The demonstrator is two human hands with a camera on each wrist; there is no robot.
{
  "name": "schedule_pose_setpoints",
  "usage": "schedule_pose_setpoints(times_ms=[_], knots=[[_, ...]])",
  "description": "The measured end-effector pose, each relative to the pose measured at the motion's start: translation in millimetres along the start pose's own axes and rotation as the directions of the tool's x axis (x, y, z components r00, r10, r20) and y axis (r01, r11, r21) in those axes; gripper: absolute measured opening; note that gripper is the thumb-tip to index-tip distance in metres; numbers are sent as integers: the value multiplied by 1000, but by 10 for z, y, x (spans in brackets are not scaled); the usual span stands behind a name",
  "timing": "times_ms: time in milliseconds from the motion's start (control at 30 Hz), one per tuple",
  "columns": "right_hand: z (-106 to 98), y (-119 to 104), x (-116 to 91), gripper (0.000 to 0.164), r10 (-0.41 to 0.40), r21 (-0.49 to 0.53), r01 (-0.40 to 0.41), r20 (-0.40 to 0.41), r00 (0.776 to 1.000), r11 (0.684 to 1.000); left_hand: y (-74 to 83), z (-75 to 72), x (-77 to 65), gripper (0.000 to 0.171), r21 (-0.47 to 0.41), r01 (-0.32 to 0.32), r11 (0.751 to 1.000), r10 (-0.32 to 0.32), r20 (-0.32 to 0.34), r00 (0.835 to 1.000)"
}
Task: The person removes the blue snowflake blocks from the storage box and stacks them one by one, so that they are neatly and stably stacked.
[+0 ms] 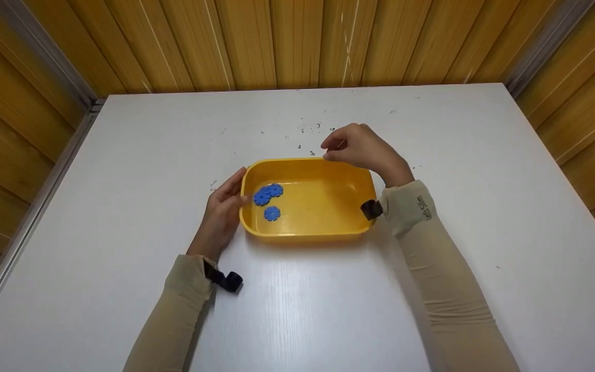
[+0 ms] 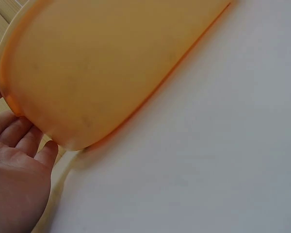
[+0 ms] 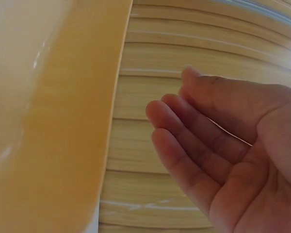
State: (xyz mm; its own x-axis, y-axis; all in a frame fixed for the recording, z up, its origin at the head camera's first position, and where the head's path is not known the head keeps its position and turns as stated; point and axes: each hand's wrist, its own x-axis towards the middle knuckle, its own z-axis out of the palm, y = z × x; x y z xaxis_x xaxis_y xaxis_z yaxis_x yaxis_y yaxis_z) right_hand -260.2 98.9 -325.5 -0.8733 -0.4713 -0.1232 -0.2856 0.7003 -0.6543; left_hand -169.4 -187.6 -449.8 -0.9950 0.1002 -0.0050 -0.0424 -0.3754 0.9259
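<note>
A yellow plastic tub (image 1: 318,206) with rounded corners sits in front of me on the white table. Inside its left end lie several blue notched discs (image 1: 271,213), some overlapping. My left hand (image 1: 221,212) holds the tub's left end, thumb at the rim and fingers along the outside wall. In the left wrist view those fingers (image 2: 26,136) press against the tub's side. My right hand (image 1: 359,150) hovers over the far rim, right of its middle. In the right wrist view the right hand (image 3: 218,141) has loosely bent fingers and nothing visible between them.
The white table (image 1: 122,206) extends all around the tub, with small dark marks scattered beyond it. Yellow wood-look panels (image 1: 297,41) stand behind the table and at both sides. A dark wrist strap piece (image 1: 371,209) overlaps the tub's right end.
</note>
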Motion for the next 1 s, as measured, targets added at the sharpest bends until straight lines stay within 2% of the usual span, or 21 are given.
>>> schedule_pose_setpoints(times_ms=[300,533,1000], knots=[[255,-142,164,29,-41,16,40,87,995,999,10,6,-15,67,22,-1,1000,1,4,1000],[469,-215,283,29,-89,2,90,163,983,996,15,-2,-19,67,22,-7,1000,7,11,1000],[774,-248,434,29,-91,-39,107,289,953,993,26,10,-18,66,13,2,1000,-3,18,1000]])
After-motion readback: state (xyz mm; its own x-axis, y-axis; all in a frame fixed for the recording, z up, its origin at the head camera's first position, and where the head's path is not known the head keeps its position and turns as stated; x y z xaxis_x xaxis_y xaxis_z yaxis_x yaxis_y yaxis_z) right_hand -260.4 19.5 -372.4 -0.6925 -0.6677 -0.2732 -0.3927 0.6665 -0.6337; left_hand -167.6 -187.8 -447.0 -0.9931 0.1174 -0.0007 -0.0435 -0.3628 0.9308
